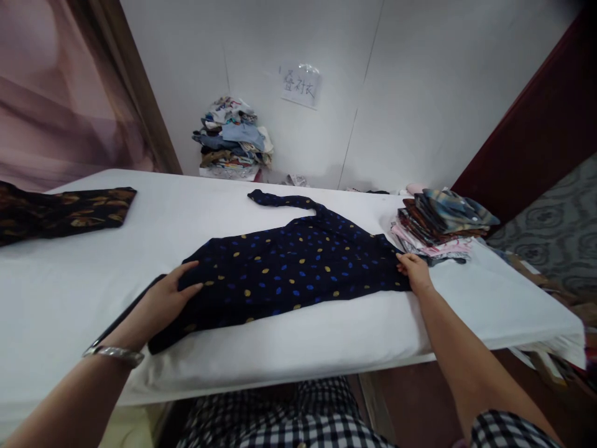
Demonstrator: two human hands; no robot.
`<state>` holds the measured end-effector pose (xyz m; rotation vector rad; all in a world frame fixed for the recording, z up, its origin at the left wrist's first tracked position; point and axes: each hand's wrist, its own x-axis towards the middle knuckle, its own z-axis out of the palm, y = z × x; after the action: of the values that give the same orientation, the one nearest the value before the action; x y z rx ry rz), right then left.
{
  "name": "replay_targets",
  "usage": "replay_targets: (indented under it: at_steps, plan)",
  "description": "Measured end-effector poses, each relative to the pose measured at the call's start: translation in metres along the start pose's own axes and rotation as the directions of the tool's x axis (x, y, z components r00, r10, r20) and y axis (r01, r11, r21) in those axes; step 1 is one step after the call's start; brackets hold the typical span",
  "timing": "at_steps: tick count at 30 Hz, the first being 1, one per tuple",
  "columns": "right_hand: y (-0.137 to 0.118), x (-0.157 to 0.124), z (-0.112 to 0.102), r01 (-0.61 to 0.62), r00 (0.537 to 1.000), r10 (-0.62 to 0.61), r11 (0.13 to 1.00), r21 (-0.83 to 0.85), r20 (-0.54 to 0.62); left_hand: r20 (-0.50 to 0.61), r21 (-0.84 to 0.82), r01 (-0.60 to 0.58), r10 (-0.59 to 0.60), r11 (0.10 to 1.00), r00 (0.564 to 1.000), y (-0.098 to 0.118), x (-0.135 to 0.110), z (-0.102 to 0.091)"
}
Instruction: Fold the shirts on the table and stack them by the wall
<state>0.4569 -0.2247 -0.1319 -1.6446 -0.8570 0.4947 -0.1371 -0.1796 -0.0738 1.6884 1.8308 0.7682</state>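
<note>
A dark navy shirt (pixel 289 267) with yellow and blue dots lies spread across the white table (pixel 69 280), one sleeve stretched toward the far edge. My left hand (pixel 163 298) rests flat on the shirt's left end, fingers stretched out; a metal bracelet sits on that wrist. My right hand (pixel 414 270) touches the shirt's right end, its fingers curled at the cloth's edge.
A stack of folded shirts (pixel 438 227) stands on the table just beyond my right hand. A dark cloth with orange leaf print (pixel 65 211) lies at the far left. A heap of clothes (pixel 233 140) sits against the back wall under a paper sign (pixel 301 84).
</note>
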Motion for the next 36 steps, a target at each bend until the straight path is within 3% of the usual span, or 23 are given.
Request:
replay_targets:
  at_steps: [3,6,10,13,15,17,19,21,23,25,27,30,33,36]
  plan:
    - [-0.003,-0.005,-0.01,0.017,1.0,-0.016,1.0,-0.026,0.025,0.001,0.074,0.004,-0.004,0.997,1.0,0.011,0.002,-0.007]
    - [0.002,-0.011,-0.021,0.097,0.993,-0.077,0.959,-0.266,0.085,0.051,0.276,-0.034,0.021,0.961,0.998,0.004,0.01,-0.002]
    - [0.011,-0.022,-0.027,0.238,0.97,-0.139,0.698,-0.675,0.199,0.116,0.526,-0.077,0.018,0.847,0.993,-0.008,0.014,0.009]
    - [0.006,-0.031,-0.025,0.253,0.966,-0.183,0.523,-0.814,0.183,0.103,0.63,-0.05,-0.02,0.775,0.994,0.002,0.005,0.005]
    - [-0.006,-0.038,-0.017,0.297,0.942,-0.286,0.471,-0.831,0.175,0.052,0.697,-0.057,0.029,0.715,0.998,0.017,-0.003,0.003]
    - [-0.02,-0.047,-0.001,0.419,0.886,-0.401,0.478,-0.772,0.233,-0.009,0.716,-0.129,0.194,0.686,0.981,0.033,-0.007,0.008]
    - [-0.034,-0.057,0.021,0.569,0.815,-0.457,0.513,-0.643,0.357,-0.015,0.643,-0.305,0.409,0.703,0.912,0.044,-0.008,0.024]
    - [-0.041,-0.065,0.044,0.66,0.748,-0.41,0.545,-0.517,0.522,0.045,0.505,-0.494,0.55,0.707,0.834,0.046,-0.006,0.046]
    - [-0.043,-0.069,0.062,0.658,0.716,-0.26,0.56,-0.503,0.648,0.149,0.41,-0.585,0.582,0.7,0.8,0.039,-0.001,0.068]
    - [-0.04,-0.07,0.071,0.616,0.716,-0.103,0.557,-0.556,0.69,0.248,0.378,-0.616,0.566,0.691,0.786,0.025,0.005,0.084]
    - [-0.036,-0.068,0.074,0.586,0.725,-0.028,0.55,-0.595,0.688,0.311,0.348,-0.646,0.566,0.68,0.764,0.009,0.011,0.092]
    - [-0.033,-0.063,0.072,0.585,0.721,-0.029,0.561,-0.585,0.693,0.32,0.316,-0.672,0.591,0.67,0.74,-0.004,0.016,0.095]
    - [-0.029,-0.055,0.062,0.574,0.726,-0.049,0.592,-0.566,0.686,0.301,0.329,-0.653,0.58,0.682,0.757,-0.001,0.016,0.096]
    - [-0.015,-0.043,0.046,0.535,0.803,-0.093,0.548,-0.643,0.589,0.257,0.393,-0.593,0.536,0.703,0.805,0.006,0.011,0.099]
